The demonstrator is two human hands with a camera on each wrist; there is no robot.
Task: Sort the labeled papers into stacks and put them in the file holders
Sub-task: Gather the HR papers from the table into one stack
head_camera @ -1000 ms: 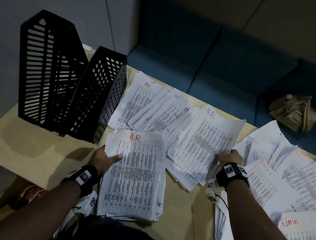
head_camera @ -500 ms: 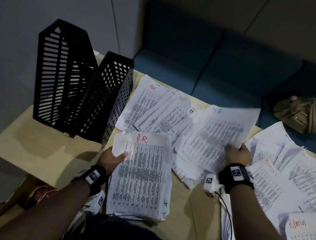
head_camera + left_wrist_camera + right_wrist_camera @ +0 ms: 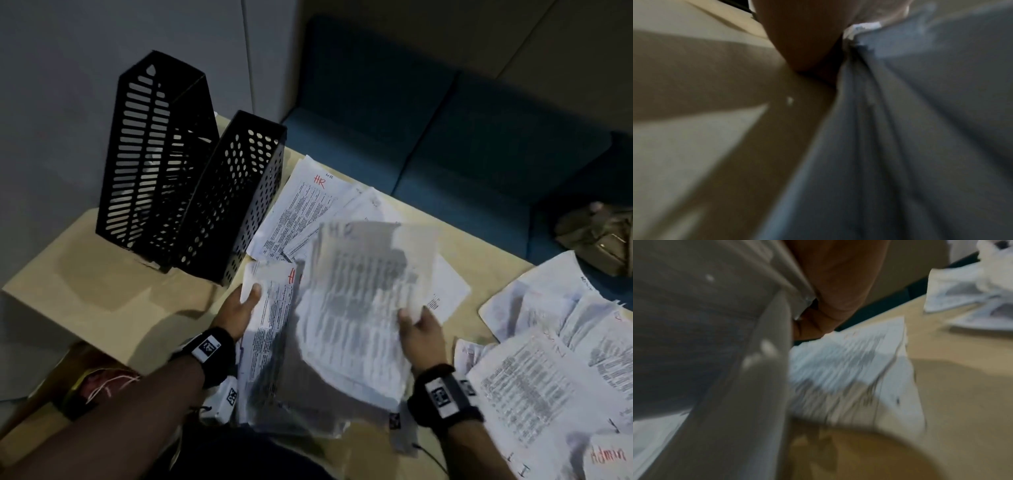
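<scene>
Black plastic marks the far left: a slotted file holder (image 3: 150,150) stands upright on the tan table (image 3: 102,284), and a perforated file holder (image 3: 233,198) stands just beside it, touching on its right; nearer the viewer, the left hand (image 3: 239,308) holds the left edge of an HR-labelled stack (image 3: 270,329) lying flat on the table, thumb on top of the sheets, fingers hidden beneath; the left wrist view shows only blurred paper edges against the palm; above that stack lie loose HR papers (image 3: 308,202), fanned and overlapping; the right hand (image 3: 419,329) pinches the lower right edge of a blurred bundle of sheets (image 3: 363,301), raised and tilted over the HR-labelled stack; far right, a spread of other papers (image 3: 548,363), one marked Admin (image 3: 608,455); beyond the table, a blue sofa (image 3: 445,137) with a tan bag (image 3: 599,236) on it.
</scene>
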